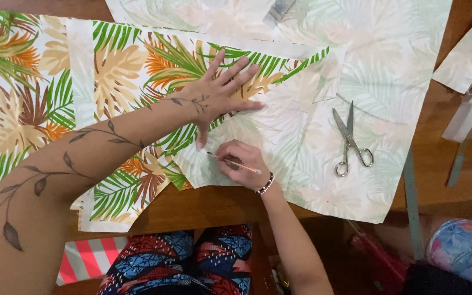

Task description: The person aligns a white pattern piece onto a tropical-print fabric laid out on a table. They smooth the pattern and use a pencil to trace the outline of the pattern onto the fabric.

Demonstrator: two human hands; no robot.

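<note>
Head view: The left hand [222,93] lay flat, fingers spread, palm down on the leaf-print fabric [121,71], gripping nothing and pressing the cloth against the table [203,205]. The right hand [242,162] sat just below it, its grip closed around a thin pencil [235,163] whose tip touched the pale cut piece [279,131] near the left thumb. The pencil lay nearly level, pointing left. A beaded bracelet [265,184] circled the right wrist. The pale piece overlapped the bright fabric, its pointed end reaching up to the right. Scissors [349,141] rested shut on the pale cloth, well to the right of both hands, handles toward the person. A long ruler [412,207] lay along the cloth's right edge. A small bottle [464,117] lay on the table farther right.
</note>
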